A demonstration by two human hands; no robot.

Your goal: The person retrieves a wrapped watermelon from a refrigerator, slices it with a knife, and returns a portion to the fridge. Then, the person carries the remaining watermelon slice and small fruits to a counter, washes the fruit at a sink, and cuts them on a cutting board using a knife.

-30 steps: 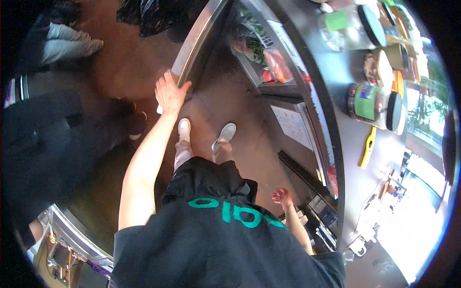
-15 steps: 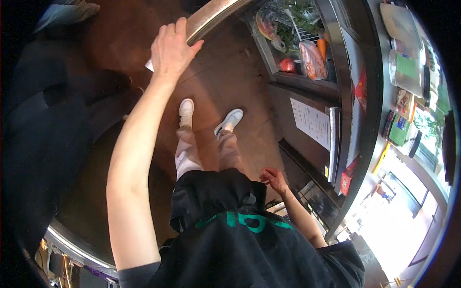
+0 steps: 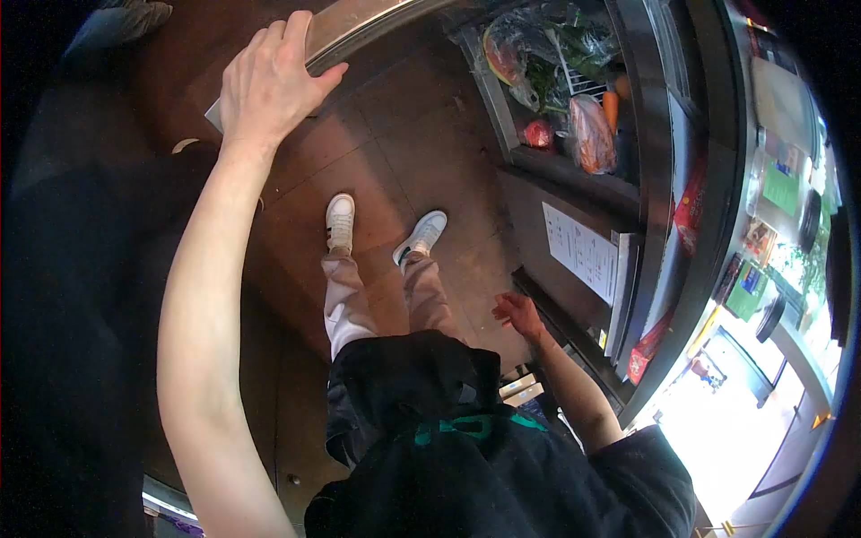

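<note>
My left hand [image 3: 273, 85] is wrapped over the end of the metal-edged fridge door [image 3: 377, 22], its thumb along the inner side. The door stands swung open, away from the fridge compartment [image 3: 574, 168]. Inside that compartment are a bagged orange-red item [image 3: 592, 134], a carrot [image 3: 611, 112], a red wrapped item [image 3: 538, 134] and leafy greens [image 3: 587, 40] in plastic. Low by my right side hangs my right hand [image 3: 520, 316], its fingers loosely bent and apart, holding nothing. It is near the counter front but not touching it.
A closed dark door with a white printed sheet [image 3: 578, 251] adjoins the open compartment. On the counter above are plastic containers [image 3: 785, 184] and red packets [image 3: 650, 345]. Another person's dark clothing [image 3: 72, 296] fills the left side. My shoes [image 3: 339, 220] stand on brown tile.
My left hand has moved left with the fridge door, which has swung wider. My right hand has risen slightly. The view has shifted, and the other person's leg is less visible.
</note>
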